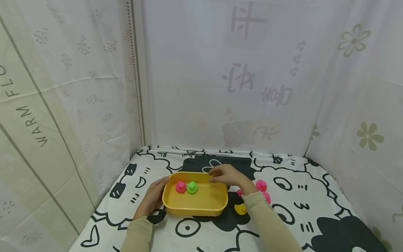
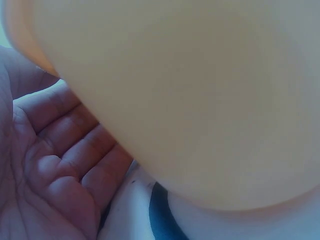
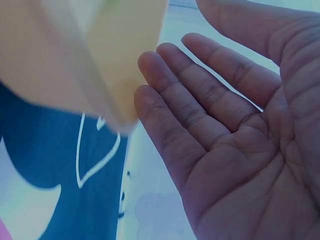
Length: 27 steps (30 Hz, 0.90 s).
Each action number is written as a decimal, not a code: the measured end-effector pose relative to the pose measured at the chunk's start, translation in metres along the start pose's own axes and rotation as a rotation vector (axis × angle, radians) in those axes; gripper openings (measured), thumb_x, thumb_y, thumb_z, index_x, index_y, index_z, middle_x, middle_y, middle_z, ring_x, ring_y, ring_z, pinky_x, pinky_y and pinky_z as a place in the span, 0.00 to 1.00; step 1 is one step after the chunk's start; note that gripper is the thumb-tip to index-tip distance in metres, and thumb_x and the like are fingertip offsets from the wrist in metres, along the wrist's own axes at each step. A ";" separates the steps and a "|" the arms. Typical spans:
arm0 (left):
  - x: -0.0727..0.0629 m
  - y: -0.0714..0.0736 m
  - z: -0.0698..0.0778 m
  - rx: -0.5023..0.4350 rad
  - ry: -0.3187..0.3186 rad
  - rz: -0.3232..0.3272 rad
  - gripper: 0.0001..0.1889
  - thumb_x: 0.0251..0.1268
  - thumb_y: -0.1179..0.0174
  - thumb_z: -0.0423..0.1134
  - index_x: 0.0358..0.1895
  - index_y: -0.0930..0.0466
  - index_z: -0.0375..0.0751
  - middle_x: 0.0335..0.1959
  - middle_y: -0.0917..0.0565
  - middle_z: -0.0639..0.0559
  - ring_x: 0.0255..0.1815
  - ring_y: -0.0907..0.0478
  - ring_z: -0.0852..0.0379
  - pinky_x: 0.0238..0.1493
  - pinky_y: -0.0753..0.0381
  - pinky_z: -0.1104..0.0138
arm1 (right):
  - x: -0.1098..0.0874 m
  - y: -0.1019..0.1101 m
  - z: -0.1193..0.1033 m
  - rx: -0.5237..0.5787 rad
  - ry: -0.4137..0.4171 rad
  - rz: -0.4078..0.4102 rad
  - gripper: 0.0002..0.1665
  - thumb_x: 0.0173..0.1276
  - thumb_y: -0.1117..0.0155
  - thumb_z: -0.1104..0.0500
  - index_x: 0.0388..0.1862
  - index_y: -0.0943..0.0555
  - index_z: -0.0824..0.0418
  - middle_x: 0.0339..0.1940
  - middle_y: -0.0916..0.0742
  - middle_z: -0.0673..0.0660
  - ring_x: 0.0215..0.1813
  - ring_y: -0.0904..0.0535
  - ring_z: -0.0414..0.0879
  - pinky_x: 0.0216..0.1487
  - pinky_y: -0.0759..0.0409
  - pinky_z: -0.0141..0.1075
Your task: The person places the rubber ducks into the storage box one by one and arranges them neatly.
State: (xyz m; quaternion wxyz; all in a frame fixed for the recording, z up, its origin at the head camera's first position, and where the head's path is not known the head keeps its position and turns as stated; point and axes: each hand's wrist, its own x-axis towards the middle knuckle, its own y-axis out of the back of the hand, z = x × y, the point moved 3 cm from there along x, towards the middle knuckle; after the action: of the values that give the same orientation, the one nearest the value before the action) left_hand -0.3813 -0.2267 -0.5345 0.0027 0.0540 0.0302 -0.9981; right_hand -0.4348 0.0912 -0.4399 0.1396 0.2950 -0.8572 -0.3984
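A yellow tray (image 1: 195,211) lies on the patterned cloth in the head view. Inside it, toward the left, a pink rubber duck (image 1: 181,187) and a green rubber duck (image 1: 192,187) sit side by side. My left hand (image 1: 154,196) holds the tray's left side; the left wrist view shows its thumb at the rim and fingers partly hidden behind the wall. Over the tray's far right corner is my right hand (image 1: 230,175). Its palm is bare in the right wrist view, with relaxed fingers (image 3: 175,102) close to the tray wall (image 3: 120,55).
Right of the tray lie a yellow duck (image 1: 240,209) and several pink ones, including one pink duck (image 1: 261,185) beyond the right forearm, which partly covers the others. Hanging cloth (image 1: 195,87) walls in the back and sides. A black band (image 1: 156,216) circles the left wrist.
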 end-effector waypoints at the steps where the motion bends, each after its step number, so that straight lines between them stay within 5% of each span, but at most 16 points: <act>1: 0.000 0.000 0.000 -0.008 0.002 -0.002 0.33 0.75 0.47 0.59 0.71 0.29 0.39 0.68 0.25 0.40 0.62 0.22 0.46 0.59 0.18 0.60 | -0.003 0.002 0.002 0.006 -0.007 0.005 0.26 0.68 0.31 0.46 0.59 0.17 0.58 0.54 0.13 0.54 0.54 0.17 0.48 0.56 0.16 0.44; 15: 0.002 0.002 0.000 0.029 0.001 0.013 0.34 0.74 0.47 0.60 0.72 0.29 0.39 0.71 0.27 0.41 0.68 0.27 0.46 0.63 0.22 0.59 | -0.036 0.034 0.030 0.083 -0.008 0.137 0.22 0.70 0.32 0.50 0.59 0.17 0.56 0.56 0.14 0.57 0.57 0.17 0.52 0.57 0.17 0.51; 27: 0.002 -0.001 0.001 0.019 0.003 0.005 0.32 0.76 0.49 0.58 0.73 0.31 0.39 0.73 0.29 0.42 0.70 0.30 0.45 0.67 0.26 0.57 | -0.059 0.043 0.062 0.157 -0.064 0.206 0.27 0.69 0.32 0.43 0.61 0.18 0.54 0.58 0.14 0.55 0.61 0.19 0.54 0.59 0.18 0.51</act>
State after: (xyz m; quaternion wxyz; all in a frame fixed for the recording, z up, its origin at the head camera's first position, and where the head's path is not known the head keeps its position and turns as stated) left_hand -0.3834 -0.2262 -0.5340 0.0045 0.0558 0.0204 -0.9982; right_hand -0.4348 0.1873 -0.4471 0.1288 0.2023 -0.9155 -0.3230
